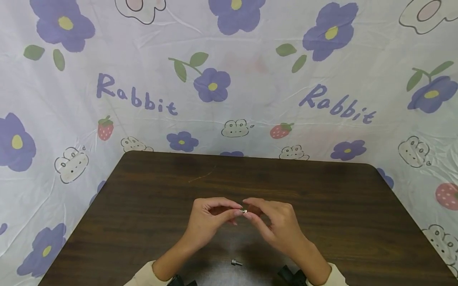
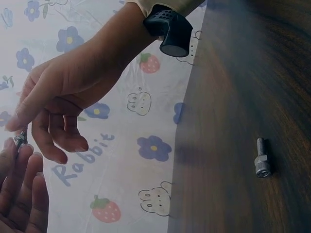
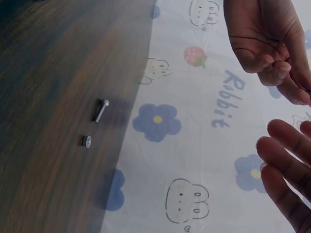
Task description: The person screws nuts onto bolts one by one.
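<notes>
In front of me, above the table, my two hands meet at a small silver bolt (image 1: 244,211). My left hand (image 1: 205,222) pinches it between thumb and fingertips. My right hand (image 1: 277,222) comes in from the other side, its thumb at the bolt's bright end and its index finger curved above. In the left wrist view the small bolt (image 2: 19,139) shows a ridged silver part and a dark tip, between fingertips of both hands. The right hand's other fingers (image 2: 60,136) hang loosely bent.
Below the hands a bolt (image 1: 236,262) lies on the dark wood table (image 1: 161,182); in the left wrist view that bolt (image 2: 261,158) carries a nut. The right wrist view shows a short round metal piece (image 3: 86,141) near a bolt (image 3: 101,110). Patterned cloth (image 1: 250,91) hangs behind.
</notes>
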A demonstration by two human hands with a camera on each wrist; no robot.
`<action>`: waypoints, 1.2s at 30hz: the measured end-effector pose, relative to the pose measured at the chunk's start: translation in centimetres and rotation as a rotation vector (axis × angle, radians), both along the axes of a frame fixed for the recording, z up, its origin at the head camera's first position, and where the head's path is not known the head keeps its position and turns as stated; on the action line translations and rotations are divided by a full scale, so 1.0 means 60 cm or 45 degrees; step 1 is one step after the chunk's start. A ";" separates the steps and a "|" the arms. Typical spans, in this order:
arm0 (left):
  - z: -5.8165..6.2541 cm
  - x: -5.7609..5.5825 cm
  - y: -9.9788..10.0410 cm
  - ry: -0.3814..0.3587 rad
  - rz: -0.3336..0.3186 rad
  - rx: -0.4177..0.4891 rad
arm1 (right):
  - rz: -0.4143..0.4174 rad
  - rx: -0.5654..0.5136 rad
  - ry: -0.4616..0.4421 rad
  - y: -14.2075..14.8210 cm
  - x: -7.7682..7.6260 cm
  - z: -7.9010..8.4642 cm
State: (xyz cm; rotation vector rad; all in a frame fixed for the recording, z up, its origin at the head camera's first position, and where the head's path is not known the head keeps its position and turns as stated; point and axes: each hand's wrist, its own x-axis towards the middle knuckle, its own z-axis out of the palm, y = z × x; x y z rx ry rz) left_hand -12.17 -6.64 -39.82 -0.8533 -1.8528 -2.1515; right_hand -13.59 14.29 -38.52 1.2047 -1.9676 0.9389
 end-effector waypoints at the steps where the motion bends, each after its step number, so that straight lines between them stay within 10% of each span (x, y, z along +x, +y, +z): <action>1: 0.000 0.000 -0.001 0.007 0.004 -0.001 | -0.002 -0.003 -0.010 0.000 0.001 0.001; 36: -0.001 0.000 -0.001 -0.019 -0.021 0.024 | 0.057 -0.002 0.004 -0.003 0.003 -0.002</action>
